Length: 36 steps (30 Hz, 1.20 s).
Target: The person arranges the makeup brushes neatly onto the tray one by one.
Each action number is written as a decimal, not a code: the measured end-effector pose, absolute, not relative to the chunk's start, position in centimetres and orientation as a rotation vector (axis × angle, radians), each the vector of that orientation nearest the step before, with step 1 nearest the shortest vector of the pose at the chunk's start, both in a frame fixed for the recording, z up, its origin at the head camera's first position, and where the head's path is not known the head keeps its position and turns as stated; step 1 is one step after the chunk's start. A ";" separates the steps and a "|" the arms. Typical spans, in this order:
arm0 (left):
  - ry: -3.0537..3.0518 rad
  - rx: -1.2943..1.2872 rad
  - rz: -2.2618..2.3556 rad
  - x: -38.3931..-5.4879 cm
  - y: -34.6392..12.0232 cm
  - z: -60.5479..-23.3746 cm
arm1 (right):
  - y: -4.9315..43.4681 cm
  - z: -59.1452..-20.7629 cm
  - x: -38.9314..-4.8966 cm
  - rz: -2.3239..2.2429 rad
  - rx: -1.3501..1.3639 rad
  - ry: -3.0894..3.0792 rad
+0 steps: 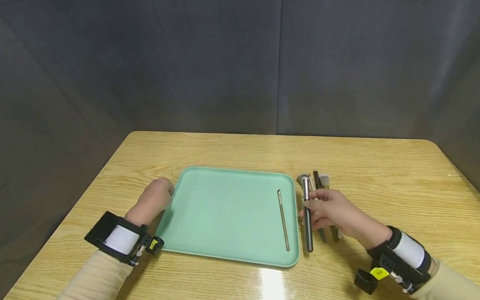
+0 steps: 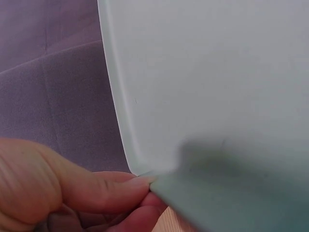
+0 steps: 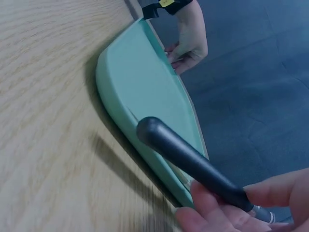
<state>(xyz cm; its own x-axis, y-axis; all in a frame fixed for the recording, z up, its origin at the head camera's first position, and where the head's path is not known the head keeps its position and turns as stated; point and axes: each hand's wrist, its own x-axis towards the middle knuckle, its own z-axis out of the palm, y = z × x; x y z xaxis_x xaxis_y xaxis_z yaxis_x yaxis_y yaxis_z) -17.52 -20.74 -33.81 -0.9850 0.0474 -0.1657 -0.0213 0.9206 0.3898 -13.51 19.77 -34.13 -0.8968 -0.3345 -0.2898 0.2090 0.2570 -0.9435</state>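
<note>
My right hand [image 1: 330, 210] pinches a makeup brush [image 1: 308, 227] with a black handle and silver ferrule, holding it beside the tray's right edge. In the right wrist view the black handle [image 3: 193, 162] lies between thumb and fingers, raised off the table. A mint-green tray [image 1: 225, 212] lies flat on the table. On its right side rests one thin brush [image 1: 283, 221] with a brown handle. My left hand [image 1: 155, 198] grips the tray's left rim, thumb on top in the left wrist view.
Several other makeup brushes [image 1: 324, 181] lie in a bunch on the wooden table [image 1: 393, 179], right of the tray and partly hidden by my right hand. A dark curtain [image 1: 225, 66] hangs behind the table's far edge.
</note>
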 end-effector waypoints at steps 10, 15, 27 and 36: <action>2.893 -0.006 0.581 -17.3 -20.7 -33.5 | 19.6 -34.4 -13.4 -1.704 -0.122 2.109; 2.900 0.009 0.582 -17.3 -20.8 -33.6 | 19.3 -34.3 -13.4 -1.709 -0.122 2.116; 2.910 0.022 0.597 -17.6 -20.8 -33.9 | 18.2 -34.2 -13.6 -1.684 -0.092 2.139; 2.912 0.021 0.592 -17.7 -20.8 -33.9 | 17.1 -34.2 -14.0 -1.701 -0.082 2.131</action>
<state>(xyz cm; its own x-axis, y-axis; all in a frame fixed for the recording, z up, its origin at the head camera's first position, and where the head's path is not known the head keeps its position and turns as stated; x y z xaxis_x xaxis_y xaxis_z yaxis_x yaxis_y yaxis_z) -17.75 -20.76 -33.94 -0.9855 0.0477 -0.1628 -0.0196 0.9211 0.3888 -14.02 17.06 -34.19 -0.9138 -0.2958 -0.2783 0.2059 0.2532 -0.9453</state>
